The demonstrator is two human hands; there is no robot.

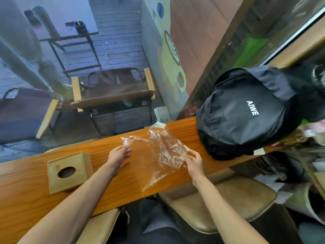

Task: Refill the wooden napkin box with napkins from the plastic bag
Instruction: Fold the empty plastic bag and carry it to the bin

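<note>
A clear, crumpled plastic bag (161, 148) lies flat on the wooden counter (133, 184), and no napkins show inside it. My left hand (118, 156) touches the bag's left corner with fingers spread. My right hand (192, 162) pinches the bag's right edge. The wooden napkin box (67, 171) stands to the left of my left hand, lid closed, with a dark oval slot on top. No napkin shows in the slot.
A black backpack (246, 111) sits on the counter's right end, close to the bag. A window lies behind the counter, with outdoor chairs (112, 92) beyond it. Padded stools (219, 199) stand below the counter's near edge.
</note>
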